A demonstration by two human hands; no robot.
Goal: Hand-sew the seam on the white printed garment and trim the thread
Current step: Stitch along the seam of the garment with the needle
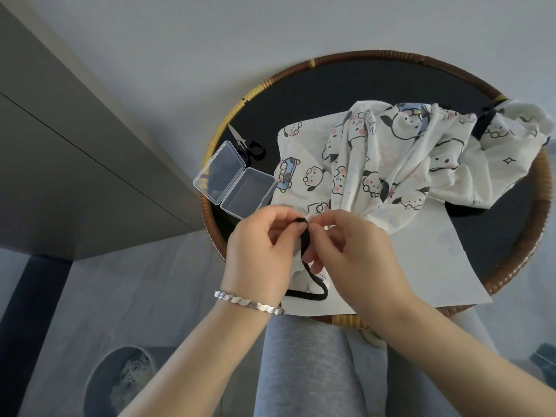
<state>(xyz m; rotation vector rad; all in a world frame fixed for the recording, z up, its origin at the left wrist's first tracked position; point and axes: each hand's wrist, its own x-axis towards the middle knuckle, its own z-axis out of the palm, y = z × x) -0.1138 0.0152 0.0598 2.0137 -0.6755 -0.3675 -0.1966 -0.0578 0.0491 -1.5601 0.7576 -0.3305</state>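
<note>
Centre frame, I watch both hands meet over the near side of the tray [376,53]. The left hand [261,251] pinches the end of the black strap [319,288], and the right hand [358,251] pinches the white edge of the garment [391,164] against it. The garment trails up and right from that pinch, bunched across the tray. The strap's length drops toward the lower frame, looping between the wrists. A thin glint above the fingertips may be the needle; it is too small to say. The scissors [249,145] lie upper left of the pinch, beyond the open box [234,179]. I judge them nearer the left hand for trimming.
</note>
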